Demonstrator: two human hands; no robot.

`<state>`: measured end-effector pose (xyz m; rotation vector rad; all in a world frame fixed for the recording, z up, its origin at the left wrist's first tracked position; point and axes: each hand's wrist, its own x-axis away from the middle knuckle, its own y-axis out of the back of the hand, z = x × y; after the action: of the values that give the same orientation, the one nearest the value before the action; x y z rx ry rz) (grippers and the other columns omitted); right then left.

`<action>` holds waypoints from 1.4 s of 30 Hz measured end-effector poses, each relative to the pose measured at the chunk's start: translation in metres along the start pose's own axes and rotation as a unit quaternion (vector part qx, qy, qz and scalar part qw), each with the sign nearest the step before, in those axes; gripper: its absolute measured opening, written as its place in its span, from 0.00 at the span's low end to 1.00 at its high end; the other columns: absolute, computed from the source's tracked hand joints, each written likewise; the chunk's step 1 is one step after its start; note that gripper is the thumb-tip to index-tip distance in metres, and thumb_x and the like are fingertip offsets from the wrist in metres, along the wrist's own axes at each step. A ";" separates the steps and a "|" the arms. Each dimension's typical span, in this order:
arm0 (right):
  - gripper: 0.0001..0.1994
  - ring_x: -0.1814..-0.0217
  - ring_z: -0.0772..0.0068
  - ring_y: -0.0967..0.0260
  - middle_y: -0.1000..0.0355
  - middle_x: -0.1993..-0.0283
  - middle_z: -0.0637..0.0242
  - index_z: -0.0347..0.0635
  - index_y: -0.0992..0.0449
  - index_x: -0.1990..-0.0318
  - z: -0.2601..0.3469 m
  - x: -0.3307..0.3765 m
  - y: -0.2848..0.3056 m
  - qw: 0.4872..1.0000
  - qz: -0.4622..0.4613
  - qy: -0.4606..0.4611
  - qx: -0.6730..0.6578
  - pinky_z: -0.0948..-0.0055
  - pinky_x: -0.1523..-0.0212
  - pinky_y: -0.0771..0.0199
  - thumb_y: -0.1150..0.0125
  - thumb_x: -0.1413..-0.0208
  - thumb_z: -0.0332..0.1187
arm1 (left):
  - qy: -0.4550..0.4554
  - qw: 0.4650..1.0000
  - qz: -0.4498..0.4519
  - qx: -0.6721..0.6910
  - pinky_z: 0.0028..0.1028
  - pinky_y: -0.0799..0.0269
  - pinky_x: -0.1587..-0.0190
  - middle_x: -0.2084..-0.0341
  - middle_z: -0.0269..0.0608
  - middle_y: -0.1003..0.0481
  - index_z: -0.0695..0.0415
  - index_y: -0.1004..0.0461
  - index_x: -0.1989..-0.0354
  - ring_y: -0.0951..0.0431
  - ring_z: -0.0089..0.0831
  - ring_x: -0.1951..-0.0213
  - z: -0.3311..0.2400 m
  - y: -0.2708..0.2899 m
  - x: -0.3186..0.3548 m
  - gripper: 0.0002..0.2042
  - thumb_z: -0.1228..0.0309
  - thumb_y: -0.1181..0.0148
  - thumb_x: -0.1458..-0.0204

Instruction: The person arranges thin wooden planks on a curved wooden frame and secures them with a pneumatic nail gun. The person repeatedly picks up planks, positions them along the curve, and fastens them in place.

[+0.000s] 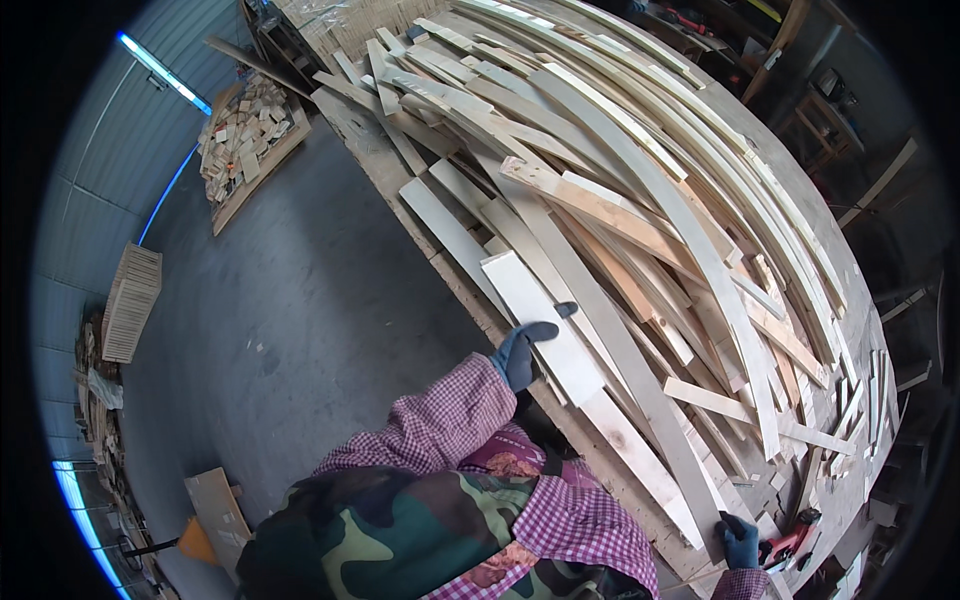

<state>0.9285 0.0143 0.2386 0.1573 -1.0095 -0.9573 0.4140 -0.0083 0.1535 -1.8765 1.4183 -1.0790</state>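
My left hand (pixel 525 355), in a dark blue-grey glove, is closed round a pale, flat wooden board (pixel 545 325) at the bench's near edge. One fingertip shows past the board's far side. At the lower right my right hand (pixel 739 543), gloved alike, grips the near end of a long grey-white wooden strip (pixel 630 370). That strip runs away from me over the pile. Between the two hands lies another pale board (pixel 632 445) with a knot in it. My right fingers are partly hidden.
A large heap of wooden strips (pixel 610 130) covers the bench (pixel 385 185). Beside my right hand lies a red tool (pixel 795 540). Small offcuts (pixel 245 140) are piled on a board at the far left. A slatted wooden stack (pixel 132 300) stands by the wall, on the grey floor (pixel 270 330).
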 end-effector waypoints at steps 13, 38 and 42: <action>0.14 0.65 0.76 0.29 0.25 0.65 0.65 0.32 0.25 0.61 -0.140 0.056 0.006 0.975 -0.201 -0.087 -0.045 0.78 0.63 0.28 0.32 0.55 0.28 | -0.028 0.992 -0.101 -0.067 0.32 0.36 0.42 0.47 0.45 0.33 0.61 0.36 0.42 0.33 0.38 0.47 0.026 -0.022 -0.017 0.26 0.70 0.53 0.53; 0.21 0.48 0.75 0.31 0.26 0.49 0.66 0.49 0.25 0.47 -0.302 -0.027 -0.117 0.778 -0.445 -0.299 -0.327 0.79 0.45 0.34 0.37 0.52 0.23 | 0.209 0.921 -0.228 -0.236 0.49 0.34 0.47 0.44 0.45 0.38 0.45 0.45 0.34 0.33 0.49 0.47 0.091 0.045 0.038 0.35 0.61 0.47 0.56; 0.23 0.49 0.75 0.30 0.26 0.49 0.64 0.46 0.28 0.46 -0.300 -0.048 -0.118 0.778 -0.466 -0.234 -0.352 0.77 0.46 0.33 0.36 0.53 0.22 | 0.179 0.926 -0.229 -0.240 0.50 0.36 0.45 0.42 0.45 0.39 0.45 0.44 0.34 0.35 0.50 0.44 0.093 0.059 0.020 0.34 0.61 0.47 0.55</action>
<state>1.0806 -0.1106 -0.0214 -0.2627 -0.9296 -2.3257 0.4646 -0.0481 0.0623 -2.5546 1.5933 -1.4526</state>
